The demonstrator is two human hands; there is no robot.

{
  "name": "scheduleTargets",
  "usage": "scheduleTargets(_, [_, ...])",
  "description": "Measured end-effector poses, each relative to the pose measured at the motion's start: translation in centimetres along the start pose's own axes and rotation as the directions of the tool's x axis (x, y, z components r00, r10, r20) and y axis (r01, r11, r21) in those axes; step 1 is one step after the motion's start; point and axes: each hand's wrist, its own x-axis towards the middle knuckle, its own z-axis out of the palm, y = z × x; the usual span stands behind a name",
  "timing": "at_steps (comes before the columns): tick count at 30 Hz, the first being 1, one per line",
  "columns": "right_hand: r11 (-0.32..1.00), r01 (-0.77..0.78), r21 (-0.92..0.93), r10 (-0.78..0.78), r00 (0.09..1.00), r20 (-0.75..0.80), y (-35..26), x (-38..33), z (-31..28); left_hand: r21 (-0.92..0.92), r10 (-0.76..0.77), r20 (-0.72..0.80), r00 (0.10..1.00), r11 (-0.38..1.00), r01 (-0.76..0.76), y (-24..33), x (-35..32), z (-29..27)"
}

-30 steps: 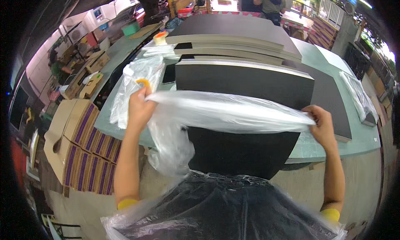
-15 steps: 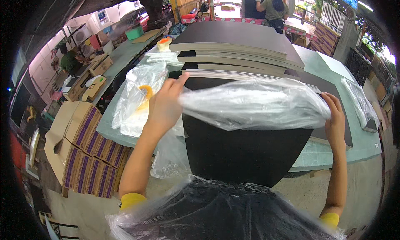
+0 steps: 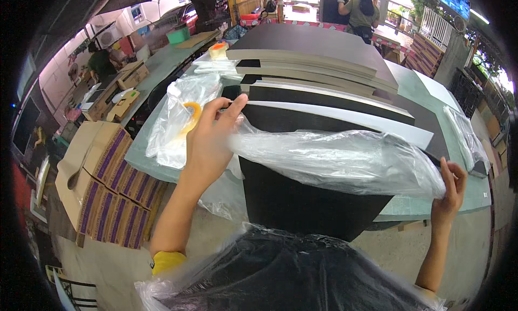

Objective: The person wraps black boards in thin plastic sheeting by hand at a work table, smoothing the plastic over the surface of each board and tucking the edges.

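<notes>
Bare forearms, yellow sleeve cuff [image 3: 166, 261] at left elbow, clear plastic apron [image 3: 280, 273] over dark clothing

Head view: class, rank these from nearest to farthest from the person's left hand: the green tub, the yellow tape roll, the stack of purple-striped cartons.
From the left hand:
1. Yellow tape roll, just to its left, inside the clear bag on the table.
2. Purple-striped cartons, lower left, on the floor.
3. Green tub, far up the left side of the table.
</notes>
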Motion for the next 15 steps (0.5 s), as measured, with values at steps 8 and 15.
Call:
scheduleTargets(8, [0.759,-0.294,0.581,0.179,0.952,0.248,3.8,2.1,-1.8,-0.405,-0.138,0.154,0.978,0.894,0.190,-1.8,0.7,-3.5])
scheduleTargets(15, [0.213,-0.580,0.786,0.083,0.812,0.577,6.3,2.2,-1.4,-0.814,-0.109,0.581,0.807,-0.044,0.580,-6.4,-0.7,-3.6])
